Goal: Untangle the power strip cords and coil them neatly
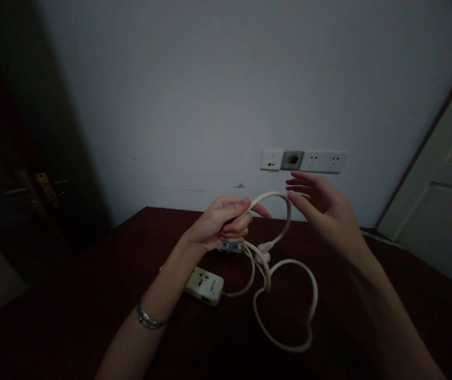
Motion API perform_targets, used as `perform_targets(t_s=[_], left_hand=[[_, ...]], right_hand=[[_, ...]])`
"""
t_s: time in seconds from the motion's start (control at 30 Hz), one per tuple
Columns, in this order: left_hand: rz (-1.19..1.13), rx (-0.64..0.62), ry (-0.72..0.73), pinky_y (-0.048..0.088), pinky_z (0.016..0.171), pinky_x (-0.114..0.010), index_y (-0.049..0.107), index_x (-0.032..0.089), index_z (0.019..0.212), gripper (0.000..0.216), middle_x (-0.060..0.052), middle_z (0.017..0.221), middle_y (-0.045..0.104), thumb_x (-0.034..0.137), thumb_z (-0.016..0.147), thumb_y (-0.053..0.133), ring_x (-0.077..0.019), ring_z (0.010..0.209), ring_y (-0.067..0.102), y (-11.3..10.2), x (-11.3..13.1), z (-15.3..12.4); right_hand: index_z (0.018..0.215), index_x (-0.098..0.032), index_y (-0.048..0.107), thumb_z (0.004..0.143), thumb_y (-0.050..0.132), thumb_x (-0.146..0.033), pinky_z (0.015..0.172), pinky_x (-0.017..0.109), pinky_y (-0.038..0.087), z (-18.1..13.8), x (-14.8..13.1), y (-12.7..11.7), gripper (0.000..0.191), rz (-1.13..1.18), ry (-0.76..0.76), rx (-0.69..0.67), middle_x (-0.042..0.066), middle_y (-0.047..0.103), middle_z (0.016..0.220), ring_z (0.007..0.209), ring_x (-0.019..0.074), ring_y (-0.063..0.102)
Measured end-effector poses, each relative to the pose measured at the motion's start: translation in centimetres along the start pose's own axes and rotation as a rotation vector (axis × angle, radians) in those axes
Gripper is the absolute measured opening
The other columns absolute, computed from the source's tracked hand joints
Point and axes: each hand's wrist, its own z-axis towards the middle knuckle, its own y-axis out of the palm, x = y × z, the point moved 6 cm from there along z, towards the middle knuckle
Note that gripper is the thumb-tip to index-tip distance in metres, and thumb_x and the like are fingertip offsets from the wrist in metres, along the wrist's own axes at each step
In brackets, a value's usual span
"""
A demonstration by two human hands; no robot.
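While its lower coils lie slack on the table (91, 295) by the power strip (205, 285), the white cord (313, 295) looks light and springy, best pinched mid-loop; the left hand (220, 227) is closed on it, the right hand (324, 211) spread open beside the upper loop, below the wall sockets (304, 160).

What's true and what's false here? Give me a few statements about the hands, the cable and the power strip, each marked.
1. The left hand grips the white cable. True.
2. The right hand is balled into a fist. False: it is open, fingers spread beside the cable's upper loop.
3. The power strip lies on the dark table. True.
4. The cable is plugged into the wall sockets. False: no plug shows in them.
5. A bracelet sits on the right wrist. False: the bracelet is on the left wrist.
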Motion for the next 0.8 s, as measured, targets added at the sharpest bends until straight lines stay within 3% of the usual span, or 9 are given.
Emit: perform_targets(t_s=[0.07,0.17,0.33,0.43,0.6,0.73,0.8], left_hand=[[0.006,0.002,-0.078,0.012,0.030,-0.014,0.064,0.010,0.088,0.028,0.009,0.040,0.024,0.032,0.088,0.047,-0.0012,0.032,0.012,0.7,-0.7,0.1],[0.038,0.050,-0.134,0.012,0.028,-0.015,0.065,0.009,0.084,0.029,0.010,0.038,0.027,0.032,0.087,0.048,-0.0011,0.029,0.012,1.2,-1.2,0.1],[0.161,0.150,-0.027,0.031,0.034,-0.017,0.066,0.008,0.076,0.040,0.006,0.037,0.036,0.039,0.088,0.044,-0.0035,0.029,0.029,1.2,-0.7,0.1],[0.161,0.181,0.064,0.042,0.048,-0.022,0.065,0.010,0.071,0.046,0.005,0.037,0.038,0.044,0.088,0.039,-0.0058,0.035,0.039,1.2,-0.8,0.3],[0.000,0.156,0.186,0.049,0.068,-0.032,0.065,0.011,0.074,0.045,0.002,0.045,0.045,0.049,0.084,0.042,-0.0109,0.049,0.051,1.4,-2.4,1.3],[-0.296,-0.006,0.058,0.049,0.049,-0.029,0.062,0.014,0.085,0.047,0.001,0.051,0.047,0.054,0.086,0.036,-0.0121,0.047,0.049,2.4,-5.2,2.2],[-0.393,-0.104,-0.048,0.040,0.035,-0.020,0.059,0.018,0.093,0.040,0.002,0.054,0.047,0.049,0.089,0.034,-0.0093,0.040,0.043,3.2,-6.4,2.3]], right_hand=[[0.119,-0.024,0.055,0.082,0.057,-0.034,0.079,0.033,0.048,-0.8,-2.3,1.0,0.038,-0.080,-0.169,-0.115,0.007,0.061,0.110,0.094,0.0182,0.059],[0.106,-0.021,0.063,0.088,0.049,-0.028,0.070,0.026,0.047,-1.9,-4.2,2.4,0.024,-0.179,-0.293,-0.295,0.004,0.065,0.090,0.078,0.0132,0.059],[0.086,-0.019,0.067,0.085,0.055,-0.027,0.055,0.022,0.039,-2.0,-5.3,1.9,0.015,-0.222,-0.340,-0.250,0.000,0.058,0.066,0.059,0.0095,0.052],[0.079,-0.019,0.066,0.084,0.056,-0.028,0.052,0.022,0.036,-2.1,-5.7,1.1,0.014,-0.231,-0.375,-0.128,0.000,0.056,0.063,0.056,0.0094,0.049],[0.074,-0.020,0.064,0.081,0.060,-0.026,0.050,0.024,0.033,-2.6,-5.5,-1.3,0.009,-0.248,-0.408,0.294,-0.002,0.051,0.059,0.052,0.0096,0.044],[0.074,-0.022,0.065,0.078,0.063,-0.025,0.048,0.026,0.031,-2.7,-4.8,-2.5,0.005,-0.344,-0.491,0.420,-0.002,0.049,0.055,0.048,0.0096,0.040],[0.074,-0.022,0.066,0.077,0.064,-0.025,0.048,0.026,0.032,-2.3,-3.9,-3.4,0.005,-0.389,-0.503,0.471,-0.002,0.050,0.055,0.048,0.0099,0.041]])
